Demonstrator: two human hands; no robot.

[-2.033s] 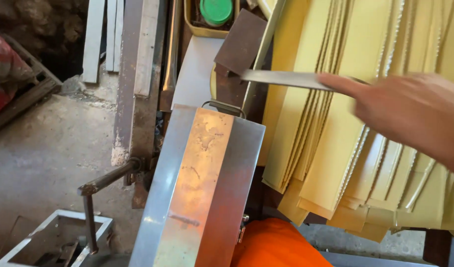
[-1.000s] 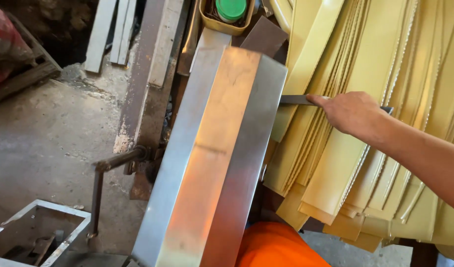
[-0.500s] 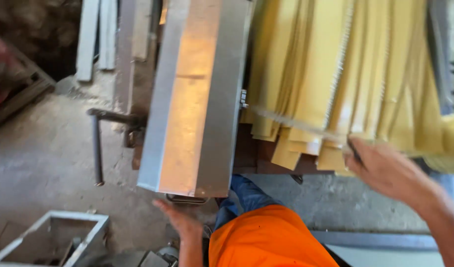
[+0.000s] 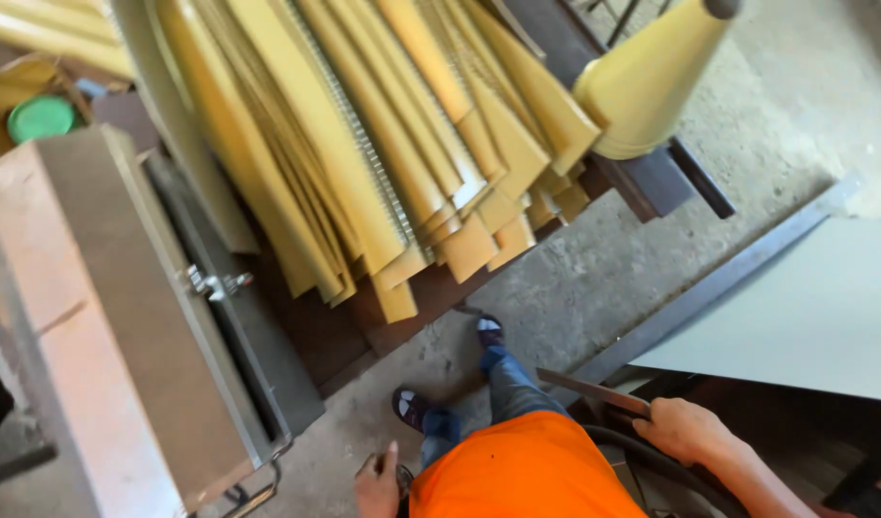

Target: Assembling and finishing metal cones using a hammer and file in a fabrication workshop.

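Gripping a thin metal strip (image 4: 594, 390) in your right hand (image 4: 685, 430), you keep your open left hand (image 4: 378, 484) free near the folded steel box (image 4: 105, 326).

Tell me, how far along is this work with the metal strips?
Seemingly done: many yellow strips lie stacked together. In hand: the right hand holds one thin grey metal strip; the left hand hangs open near the metal machine. Possibly left: a large pale sheet lies whole at the right.
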